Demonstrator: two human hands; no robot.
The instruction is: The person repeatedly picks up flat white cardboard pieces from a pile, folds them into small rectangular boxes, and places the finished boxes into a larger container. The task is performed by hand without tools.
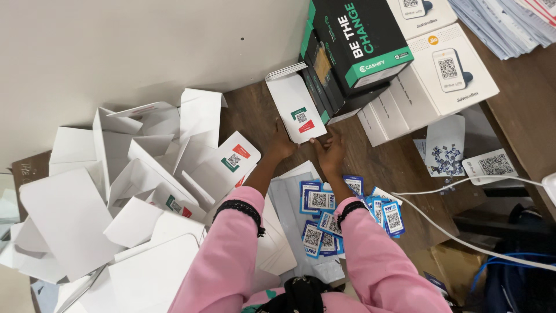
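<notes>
- The left hand [282, 145] grips the lower left edge of a small white box [296, 108], fingers closed on the card.
- The right hand [330, 149] grips the lower right corner of the same box, fingers closed on it too; the two hands sit close together, with the box between them.
- The box is tilted, its flap open at the top, and carries a small square code label with green and red marks. It leans against a stack of black and green boxes [347, 46].
- Both arms wear pink sleeves [231, 255] with dark bands at the wrists.
- The tabletop [399, 168] is dark brown wood, bare in patches around the hands.
- A heap of flat, unfolded white boxes [133, 197] covers the left part of the surface, up against a plain pale wall [127, 46].
- Blue-edged code cards [324, 223] lie in a loose pile on a grey sheet just below the right wrist.
- Larger white boxes [434, 81] with a printed device picture are stacked to the right of the black ones.
- A white cable [457, 235] runs across the lower right, near a blue cable [509, 261].
- A stack of pale papers [504, 23] lies at the top right corner.
</notes>
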